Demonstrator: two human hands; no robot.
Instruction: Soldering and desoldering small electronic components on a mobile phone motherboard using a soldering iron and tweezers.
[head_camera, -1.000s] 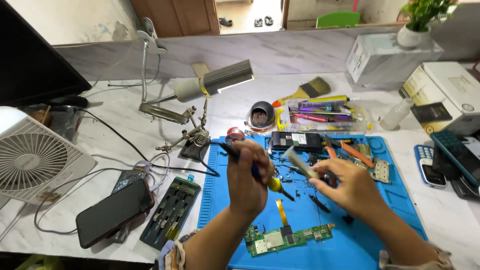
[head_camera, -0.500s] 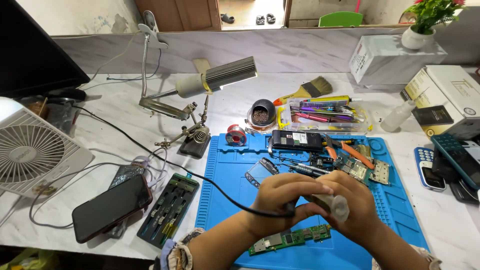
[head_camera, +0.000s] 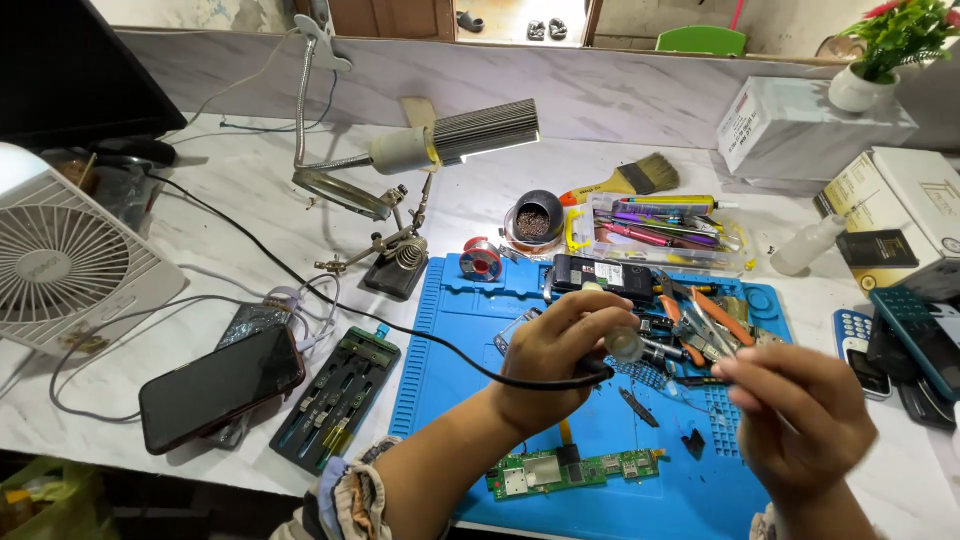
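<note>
My left hand (head_camera: 555, 350) is closed around a soldering iron (head_camera: 628, 345) whose pale front end points right. Its black cable (head_camera: 440, 345) loops away to the left over the blue work mat (head_camera: 440, 400). My right hand (head_camera: 805, 415) hovers blurred over the mat's right side with its fingers pinched together; I cannot make out anything in them. A green circuit board (head_camera: 575, 470) lies on the mat just below my left wrist. Small dark parts (head_camera: 640, 405) are scattered between the two hands.
Orange-handled pliers (head_camera: 705, 315) and a black device (head_camera: 600, 278) lie at the mat's back. Left of the mat are a screwdriver tray (head_camera: 340, 395), a black phone (head_camera: 220, 385) and a white fan (head_camera: 60, 260). A magnifier stand (head_camera: 390, 255), lamp (head_camera: 480, 130), solder spool (head_camera: 485, 262) and several phones (head_camera: 910, 340) surround it.
The hands, joined on the soldering iron half a second ago, have parted. My right hand has moved right and down; the left keeps the iron above the mat.
</note>
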